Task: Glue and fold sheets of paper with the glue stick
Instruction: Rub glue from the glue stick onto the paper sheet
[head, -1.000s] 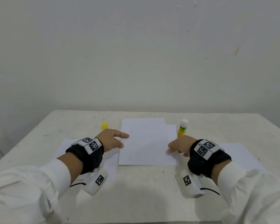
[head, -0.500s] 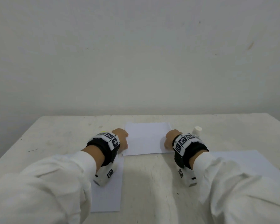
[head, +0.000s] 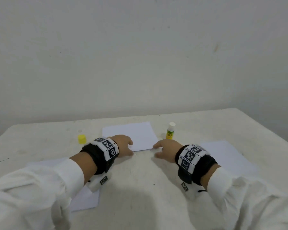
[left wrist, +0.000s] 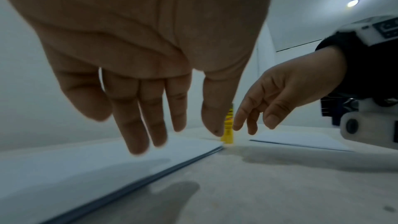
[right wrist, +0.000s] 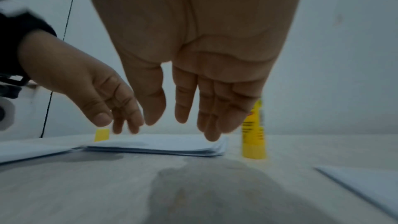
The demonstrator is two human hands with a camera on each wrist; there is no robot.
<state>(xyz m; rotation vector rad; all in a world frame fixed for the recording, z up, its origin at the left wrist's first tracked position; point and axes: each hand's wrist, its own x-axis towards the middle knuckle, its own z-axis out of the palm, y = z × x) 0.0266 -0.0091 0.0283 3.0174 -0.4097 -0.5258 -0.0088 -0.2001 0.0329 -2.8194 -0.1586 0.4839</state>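
Yellow glue stick [head: 170,133] stands upright — both hands [head: 123,144] [head: 165,149] hover open-fingered over folded paper [head: 131,135].

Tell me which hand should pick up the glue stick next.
Right. The right hand is open and empty, and the uncapped glue stick stands just beyond it. The left hand is across the folded paper, near the yellow cap.

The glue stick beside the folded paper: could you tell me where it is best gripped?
Probably round the yellow body of the glue stick, coming from its right side with the right hand. It stands upright and uncapped, so keep clear of the white tip.
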